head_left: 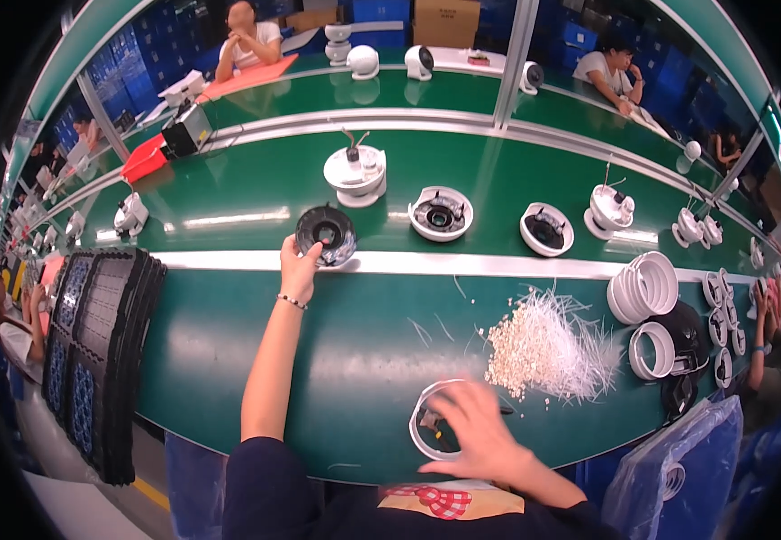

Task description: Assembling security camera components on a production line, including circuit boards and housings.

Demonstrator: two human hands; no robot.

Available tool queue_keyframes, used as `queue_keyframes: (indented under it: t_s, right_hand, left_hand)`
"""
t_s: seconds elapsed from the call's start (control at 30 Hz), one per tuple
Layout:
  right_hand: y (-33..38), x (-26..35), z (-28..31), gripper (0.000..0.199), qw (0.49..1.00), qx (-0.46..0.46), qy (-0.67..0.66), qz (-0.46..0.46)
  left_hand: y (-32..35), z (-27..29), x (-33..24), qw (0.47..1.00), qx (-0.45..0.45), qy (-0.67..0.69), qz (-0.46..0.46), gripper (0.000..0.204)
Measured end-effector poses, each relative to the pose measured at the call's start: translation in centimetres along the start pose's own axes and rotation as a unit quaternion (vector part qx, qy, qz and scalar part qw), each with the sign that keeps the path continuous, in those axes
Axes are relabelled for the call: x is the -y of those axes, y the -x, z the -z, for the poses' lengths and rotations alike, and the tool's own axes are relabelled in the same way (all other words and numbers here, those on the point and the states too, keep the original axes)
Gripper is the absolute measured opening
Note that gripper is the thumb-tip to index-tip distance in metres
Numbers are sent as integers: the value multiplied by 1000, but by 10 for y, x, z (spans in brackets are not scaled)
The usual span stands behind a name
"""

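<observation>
The worker's left hand (299, 268) pinches a black round housing (327, 221), beyond and left of the heap of white strips (572, 353); a slack one-handed grip could drop it. Right hand (479, 428), blurred, grip indeterminable, over a white round shell (416, 435) on the heap's near left; a wide sweep could scatter strips.

Worn at head height above the near edge of the long, flat, dark-green workbench (201, 342), one fisheye view (straight lines bow near its rim) faces down and forward, close over that workbench.
</observation>
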State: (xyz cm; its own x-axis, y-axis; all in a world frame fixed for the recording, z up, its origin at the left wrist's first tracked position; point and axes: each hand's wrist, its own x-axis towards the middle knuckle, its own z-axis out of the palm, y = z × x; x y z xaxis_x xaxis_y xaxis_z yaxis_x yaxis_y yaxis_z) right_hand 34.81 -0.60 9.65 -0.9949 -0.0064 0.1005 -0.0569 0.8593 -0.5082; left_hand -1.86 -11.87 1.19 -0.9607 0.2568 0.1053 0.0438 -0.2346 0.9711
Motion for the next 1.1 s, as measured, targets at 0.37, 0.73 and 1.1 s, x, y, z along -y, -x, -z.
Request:
queue_keyframes:
  t_s: [0.37, 0.73, 1.1]
  right_hand:
    - [-7, -6, 10, 109, 981, 181, 65, 0]
    - [-63, -13, -1, 112, 829, -236, -503, -59]
    - [-70, 3, -13, 114, 953, -195, -232, -13]
  left_hand:
    - [130, -34, -47, 986, 74, 147, -12, 39]
    - [212, -66, -35, 981, 154, 121, -8, 50]
    - [204, -53, -51, 798, 241, 390, 391, 65]
